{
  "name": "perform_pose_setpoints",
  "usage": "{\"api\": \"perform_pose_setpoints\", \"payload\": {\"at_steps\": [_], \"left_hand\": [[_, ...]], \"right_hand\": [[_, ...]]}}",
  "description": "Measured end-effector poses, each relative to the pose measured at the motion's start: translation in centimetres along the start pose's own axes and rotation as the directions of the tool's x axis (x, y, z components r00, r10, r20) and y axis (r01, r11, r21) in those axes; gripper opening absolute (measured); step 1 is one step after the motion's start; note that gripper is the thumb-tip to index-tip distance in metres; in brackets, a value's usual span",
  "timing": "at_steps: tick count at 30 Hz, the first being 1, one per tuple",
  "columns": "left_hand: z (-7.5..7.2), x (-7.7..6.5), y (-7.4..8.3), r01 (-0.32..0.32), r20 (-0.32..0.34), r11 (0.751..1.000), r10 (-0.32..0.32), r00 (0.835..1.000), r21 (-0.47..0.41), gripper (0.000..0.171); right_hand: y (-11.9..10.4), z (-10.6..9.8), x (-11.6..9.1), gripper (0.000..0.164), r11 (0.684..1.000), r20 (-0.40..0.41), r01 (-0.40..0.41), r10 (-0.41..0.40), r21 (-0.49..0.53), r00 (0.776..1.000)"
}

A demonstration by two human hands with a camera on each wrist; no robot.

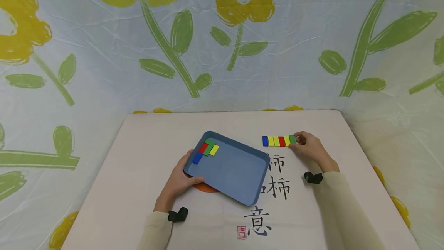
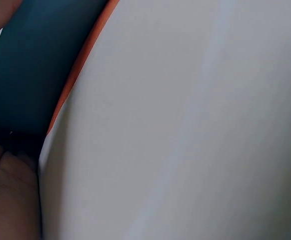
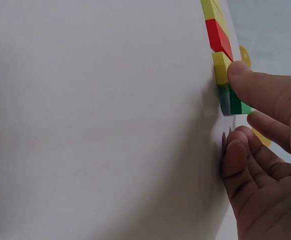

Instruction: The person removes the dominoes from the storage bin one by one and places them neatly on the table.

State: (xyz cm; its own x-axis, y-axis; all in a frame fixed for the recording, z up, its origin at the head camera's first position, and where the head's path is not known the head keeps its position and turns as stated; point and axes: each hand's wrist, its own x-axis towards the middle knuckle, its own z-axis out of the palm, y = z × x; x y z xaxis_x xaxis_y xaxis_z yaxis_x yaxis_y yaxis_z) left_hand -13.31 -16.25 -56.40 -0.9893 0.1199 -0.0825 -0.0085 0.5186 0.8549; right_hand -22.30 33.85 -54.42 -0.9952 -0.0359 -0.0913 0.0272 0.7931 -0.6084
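My left hand (image 1: 178, 182) grips the near left corner of a blue-grey tray (image 1: 236, 173), thumb over the rim. In the left wrist view, part of that hand (image 2: 10, 192) shows beside the tray's dark side (image 2: 40, 70). Inside the tray, at its left end, lie a red block (image 1: 203, 148), a blue block (image 1: 197, 158), a yellow block (image 1: 214, 150) and green blocks (image 1: 207, 150). To the right, my right hand (image 1: 308, 147) pinches a green block (image 3: 239, 103) at the right end of a row, between thumb and forefinger. The thumb tip also overlaps the neighbouring yellow block (image 3: 221, 68).
The row continues leftward with a red block (image 1: 281, 141), yellow blocks (image 1: 273, 141) and a blue block (image 1: 265, 141) at its far end. Black printed characters (image 1: 258, 222) mark the pale tablecloth (image 1: 138, 173). A flowered cloth (image 1: 277, 76) hangs behind the table.
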Motion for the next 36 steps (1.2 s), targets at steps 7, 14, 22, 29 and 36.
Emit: {"api": "perform_pose_setpoints", "payload": {"at_steps": [7,14,22,29,36], "left_hand": [[0.1,0.0,-0.2,-0.008,-0.003,1.0,0.008,1.0,0.003,0.107],[0.1,0.1,-0.1,-0.002,0.003,1.0,0.002,1.0,0.005,0.108],[0.0,0.1,0.1,-0.019,0.007,1.0,0.019,1.0,0.011,0.107],[0.0,0.1,0.0,-0.005,0.004,1.0,0.005,1.0,0.014,0.108],[0.0,0.3,-0.3,-0.006,0.005,1.0,0.006,1.0,0.014,0.108]], "right_hand": [[0.0,-0.1,0.1,0.056,0.999,0.013,-0.029,0.029,-0.013,0.999],[0.2,0.0,0.2,0.058,0.999,0.009,-0.041,0.042,-0.031,0.999],[-1.0,0.1,0.1,0.07,1.0,0.017,-0.021,0.021,0.0,1.0],[-4.6,0.8,-0.1,0.07,0.996,0.008,0.081,-0.081,-0.031,0.997],[-9.7,2.1,-0.5,0.069,0.972,0.027,0.234,-0.235,0.03,0.972]]}}
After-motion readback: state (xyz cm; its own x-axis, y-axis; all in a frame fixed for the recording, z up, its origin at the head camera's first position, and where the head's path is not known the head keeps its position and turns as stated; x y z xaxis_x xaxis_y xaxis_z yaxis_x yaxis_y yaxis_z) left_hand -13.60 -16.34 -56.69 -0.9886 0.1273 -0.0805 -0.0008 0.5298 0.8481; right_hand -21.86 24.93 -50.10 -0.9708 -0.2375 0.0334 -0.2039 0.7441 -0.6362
